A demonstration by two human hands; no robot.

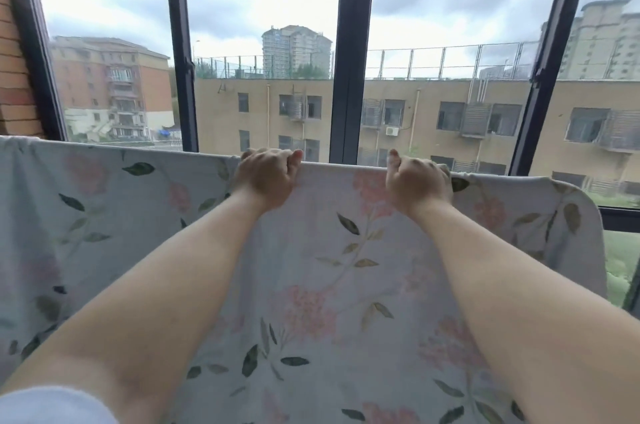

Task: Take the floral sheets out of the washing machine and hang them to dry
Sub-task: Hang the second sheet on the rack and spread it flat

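The floral sheet (311, 267) hangs spread across the lower frame, its top edge folded over a support hidden beneath the cloth. Left hand (266, 177) and right hand (417, 181) both grip that top edge — fingers curled over it, thumbs up, well apart from each other. Bare forearms extend from the lower corners. Behind the sheet: a dark-framed window (351, 49), apartment blocks (433, 115) beyond — overcast sky.
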